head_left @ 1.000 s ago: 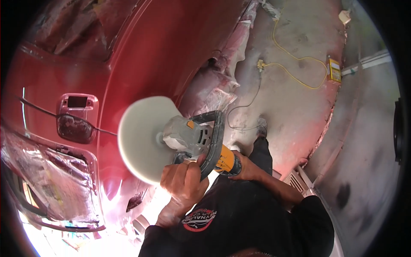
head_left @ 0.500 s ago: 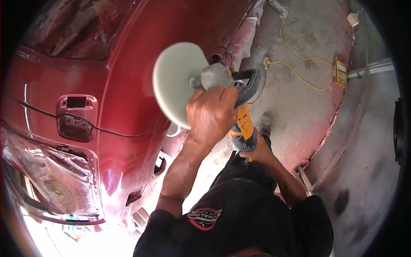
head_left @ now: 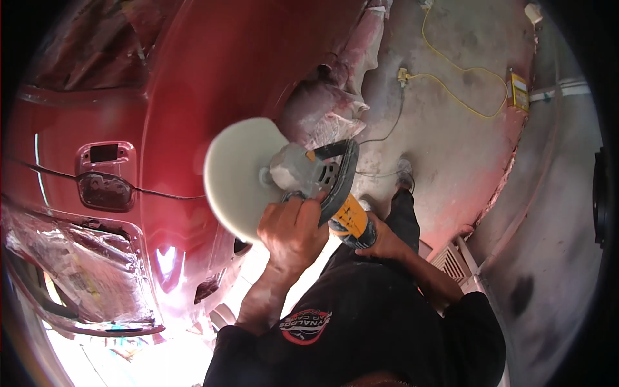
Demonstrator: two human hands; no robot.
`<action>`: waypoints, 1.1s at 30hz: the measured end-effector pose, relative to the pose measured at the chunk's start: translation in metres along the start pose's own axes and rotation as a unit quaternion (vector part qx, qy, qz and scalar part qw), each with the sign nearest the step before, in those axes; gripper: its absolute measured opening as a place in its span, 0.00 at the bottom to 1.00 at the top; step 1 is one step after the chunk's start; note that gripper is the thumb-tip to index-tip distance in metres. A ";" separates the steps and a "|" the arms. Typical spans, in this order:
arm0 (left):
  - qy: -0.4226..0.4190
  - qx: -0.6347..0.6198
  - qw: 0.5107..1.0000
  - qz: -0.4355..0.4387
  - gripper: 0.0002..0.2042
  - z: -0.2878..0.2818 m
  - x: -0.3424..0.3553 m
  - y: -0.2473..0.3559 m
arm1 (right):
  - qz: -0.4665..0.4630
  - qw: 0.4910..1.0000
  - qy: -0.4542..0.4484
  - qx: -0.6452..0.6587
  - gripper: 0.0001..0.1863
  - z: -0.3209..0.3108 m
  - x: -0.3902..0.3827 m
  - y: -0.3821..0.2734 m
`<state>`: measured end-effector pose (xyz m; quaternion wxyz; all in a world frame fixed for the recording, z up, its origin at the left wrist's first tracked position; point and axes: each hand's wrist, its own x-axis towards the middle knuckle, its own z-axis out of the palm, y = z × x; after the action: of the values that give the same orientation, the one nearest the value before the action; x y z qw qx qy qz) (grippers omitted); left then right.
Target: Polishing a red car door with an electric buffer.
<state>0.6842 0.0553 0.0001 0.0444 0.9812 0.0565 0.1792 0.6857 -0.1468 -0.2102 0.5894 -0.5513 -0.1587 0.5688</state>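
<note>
A yellow and black polisher [head_left: 350, 218] with a grey head is held in both hands, across the front of my body. Its large white round pad [head_left: 240, 177] faces the glossy red car body [head_left: 184, 122] on the left; whether it presses on the paint I cannot tell. My left hand [head_left: 294, 231] is closed at the front of the tool, just behind the pad, beside the black loop handle [head_left: 342, 184]. Around the rear end of the yellow body wraps my right hand [head_left: 385, 240], its fingers partly hidden.
Plastic sheeting [head_left: 84, 264] covers a car window, and crumpled masking [head_left: 329, 106] hangs along the car's lower edge. A dark cord [head_left: 392, 132] runs from the tool to a yellow plug [head_left: 403, 76] and yellow cable on the concrete floor. A grey wall [head_left: 548, 213] stands right.
The polisher and both hands have moved down and to the left in view, bringing the pad over a lower stretch of the red panel. Both hands keep their hold.
</note>
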 end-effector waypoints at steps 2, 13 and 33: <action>-0.030 0.011 0.999 -0.009 0.14 -0.002 -0.007 0.001 | 0.025 0.999 -0.013 0.035 0.55 0.003 -0.004 0.004; -0.010 -0.033 0.999 0.005 0.10 0.069 0.069 -0.001 | -0.036 0.996 0.076 0.000 0.51 -0.059 0.031 0.002; 0.020 -0.117 0.993 -0.002 0.08 0.124 0.076 -0.024 | -0.027 0.983 0.177 -0.040 0.49 -0.082 0.040 0.008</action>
<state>0.7963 0.0802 -0.0917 0.1577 0.9654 0.0377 0.2041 0.7608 -0.1537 -0.2621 0.6006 -0.6621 -0.0894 0.4393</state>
